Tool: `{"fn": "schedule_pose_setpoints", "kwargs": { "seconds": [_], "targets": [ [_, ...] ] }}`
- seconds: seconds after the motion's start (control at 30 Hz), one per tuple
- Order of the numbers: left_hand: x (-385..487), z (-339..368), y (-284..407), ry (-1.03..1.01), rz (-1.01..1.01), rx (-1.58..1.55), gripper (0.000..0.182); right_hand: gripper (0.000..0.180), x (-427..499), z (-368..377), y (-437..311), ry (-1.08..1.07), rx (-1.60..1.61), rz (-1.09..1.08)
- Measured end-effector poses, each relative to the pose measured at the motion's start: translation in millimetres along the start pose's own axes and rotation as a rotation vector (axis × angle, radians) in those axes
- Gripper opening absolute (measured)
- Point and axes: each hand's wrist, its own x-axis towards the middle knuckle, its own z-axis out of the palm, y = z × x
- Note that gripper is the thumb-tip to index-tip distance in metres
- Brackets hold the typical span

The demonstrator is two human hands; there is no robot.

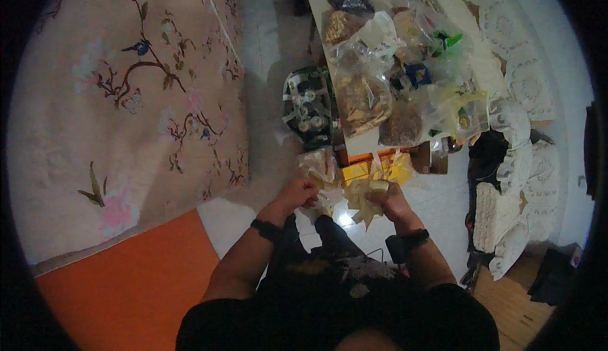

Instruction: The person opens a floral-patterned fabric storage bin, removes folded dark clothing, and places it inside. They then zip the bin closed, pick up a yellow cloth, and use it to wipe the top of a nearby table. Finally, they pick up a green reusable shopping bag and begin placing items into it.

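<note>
My right hand (390, 201) grips a bunch of pale yellowish ribbon or paper strips (362, 201), whose pointed ends hang down to the left. My left hand (300, 193) is curled beside a clear plastic bag (319, 165); whether its fingers hold a part of this bag cannot be told. Just beyond my right hand, a yellow box (356, 174) in clear wrap lies at the near end of a low table. Clear bags of brown dried goods (363, 101) cover the tabletop.
A dark patterned bag (308, 106) stands on the floor left of the table. Floral fabric (156, 113) covers a large surface at the left, with an orange panel (142, 284) below it. On the right is a sofa with cream covers (539, 175). A wooden surface (503, 299) lies at lower right.
</note>
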Motion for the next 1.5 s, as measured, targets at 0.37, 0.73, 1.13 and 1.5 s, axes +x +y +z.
{"fn": "schedule_pose_setpoints", "kwargs": {
  "seconds": [0.37, 0.73, 1.13, 1.5],
  "targets": [
    [-33.1, 15.0, 59.9, -0.295, 0.245, 0.137, 0.029, 0.029, 15.1, 62.5, -22.8, -0.060, 0.000, -0.002],
    [-31.6, 1.5, 78.6, -0.068, 0.255, 0.280, 0.024, 0.028, 19.6, 94.6, -33.6, -0.115, 0.150, -0.149],
    [29.1, 0.2, 91.6, -0.392, 0.150, 0.241, 0.016, 0.026, 7.5, 31.6, -4.0, 0.189, 0.294, -0.265],
    [149.7, -102.5, 23.1, 0.358, -0.051, -0.201, 0.013, 0.030, 63.6, -29.2, 26.5, 0.273, 0.409, -0.182]
  ]
}}
